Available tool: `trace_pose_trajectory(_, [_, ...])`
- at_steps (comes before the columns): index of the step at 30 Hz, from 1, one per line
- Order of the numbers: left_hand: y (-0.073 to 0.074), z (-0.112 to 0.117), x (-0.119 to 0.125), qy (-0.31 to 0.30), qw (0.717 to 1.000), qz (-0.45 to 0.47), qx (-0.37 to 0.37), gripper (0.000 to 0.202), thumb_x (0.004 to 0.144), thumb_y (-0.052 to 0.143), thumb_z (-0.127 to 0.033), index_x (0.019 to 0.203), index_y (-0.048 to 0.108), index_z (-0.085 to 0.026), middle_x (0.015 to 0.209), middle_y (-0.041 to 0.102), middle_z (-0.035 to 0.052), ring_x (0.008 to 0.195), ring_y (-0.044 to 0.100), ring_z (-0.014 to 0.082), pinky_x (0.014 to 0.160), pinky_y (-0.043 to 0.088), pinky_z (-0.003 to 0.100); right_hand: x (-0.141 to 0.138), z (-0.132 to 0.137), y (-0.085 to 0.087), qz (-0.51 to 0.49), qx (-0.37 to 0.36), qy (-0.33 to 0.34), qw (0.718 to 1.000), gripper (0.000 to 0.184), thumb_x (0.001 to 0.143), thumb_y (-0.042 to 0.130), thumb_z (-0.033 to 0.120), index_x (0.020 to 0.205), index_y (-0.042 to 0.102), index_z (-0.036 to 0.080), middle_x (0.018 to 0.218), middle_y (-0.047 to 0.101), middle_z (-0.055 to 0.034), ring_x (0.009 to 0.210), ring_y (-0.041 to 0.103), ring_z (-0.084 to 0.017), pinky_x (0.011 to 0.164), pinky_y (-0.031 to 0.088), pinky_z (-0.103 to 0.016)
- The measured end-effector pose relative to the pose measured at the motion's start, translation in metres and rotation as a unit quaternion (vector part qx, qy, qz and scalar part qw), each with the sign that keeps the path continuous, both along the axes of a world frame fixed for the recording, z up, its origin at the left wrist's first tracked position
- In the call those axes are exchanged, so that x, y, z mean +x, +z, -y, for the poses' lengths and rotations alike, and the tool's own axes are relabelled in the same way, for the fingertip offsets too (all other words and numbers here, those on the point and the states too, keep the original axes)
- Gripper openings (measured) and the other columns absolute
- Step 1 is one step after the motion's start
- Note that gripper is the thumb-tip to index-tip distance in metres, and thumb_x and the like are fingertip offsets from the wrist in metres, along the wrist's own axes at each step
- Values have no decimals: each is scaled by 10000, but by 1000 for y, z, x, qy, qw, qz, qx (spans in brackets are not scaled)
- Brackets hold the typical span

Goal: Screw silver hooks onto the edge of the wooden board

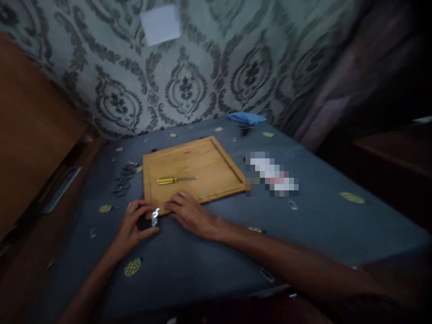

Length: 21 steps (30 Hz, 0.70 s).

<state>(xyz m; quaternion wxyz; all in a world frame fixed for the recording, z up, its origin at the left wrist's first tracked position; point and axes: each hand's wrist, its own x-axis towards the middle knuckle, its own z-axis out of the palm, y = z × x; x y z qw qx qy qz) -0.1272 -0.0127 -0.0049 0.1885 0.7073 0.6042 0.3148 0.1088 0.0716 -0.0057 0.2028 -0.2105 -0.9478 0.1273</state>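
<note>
A wooden panel point(199, 159) with a raised rim lies flat on the cloth-covered table. Across it rests a screwdriver point(168, 181) with a yellow handle. At the panel's near left corner is a small shiny metal piece point(155, 218) that looks like a hinge. My left hand point(131, 227) curves round this piece from the left, thumb at its lower end and forefinger at its upper end. Bent fingers of my right hand point(191, 216) press at the panel's near edge, just right of the metal piece; their tips are hidden, and whatever they pinch cannot be made out.
Several small metal parts point(126, 177) lie in a heap left of the panel. To its right is a pixelated white object point(270, 173). A blue cloth or bag point(247, 118) lies at the back by the patterned wall point(185, 85). Brown furniture point(33, 135) stands at the left.
</note>
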Motion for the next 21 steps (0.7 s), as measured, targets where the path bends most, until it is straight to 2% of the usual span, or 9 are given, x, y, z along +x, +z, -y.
trace_pose_trajectory(3, [5, -1, 5, 2, 1000, 10, -12, 412, 757, 869, -461, 1086, 750, -245, 1146, 639, 80, 1146, 592, 296, 1011, 514, 442, -1, -1, -4, -30, -32, 1, 999, 187, 1003, 620, 132, 1165, 709, 107, 1060, 662, -128, 1018, 555, -256, 885, 481, -388])
trace_pose_trajectory(6, [2, 1, 6, 2, 1000, 11, -8, 425, 776, 875, -413, 1145, 736, -255, 1175, 628, 76, 1149, 579, 283, 1015, 501, 432, -6, -2, -2, -47, -64, 3, 997, 251, 976, 700, 206, 1222, 698, 159, 1052, 657, -91, 1020, 570, -246, 883, 490, -387])
trace_pose_trajectory(9, [-1, 4, 6, -6, 1000, 11, 3, 441, 792, 873, -397, 1186, 725, -265, 1196, 619, 74, 1164, 569, 281, 1008, 493, 422, -15, -3, 0, -46, -78, 19, 996, 267, 957, 741, 253, 1204, 698, 162, 1077, 665, -93, 1031, 584, -246, 886, 500, -390])
trace_pose_trajectory(16, [0, 4, 6, -14, 1000, -6, 6, 443, 821, 855, -446, 1204, 716, -272, 1187, 618, 68, 1133, 576, 273, 990, 489, 406, -18, -3, -11, -95, -62, 26, 993, 250, 1021, 653, 301, 1226, 682, 161, 1022, 684, -92, 979, 590, -246, 852, 511, -400])
trace_pose_trajectory(21, [0, 6, 8, -13, 1000, -11, 14, 457, 834, 839, -481, 1212, 698, -266, 1187, 618, 70, 1131, 572, 268, 971, 500, 387, -16, -2, -14, -150, -28, 51, 987, 189, 1066, 559, 235, 1135, 715, 154, 1058, 730, -93, 978, 612, -223, 858, 513, -378])
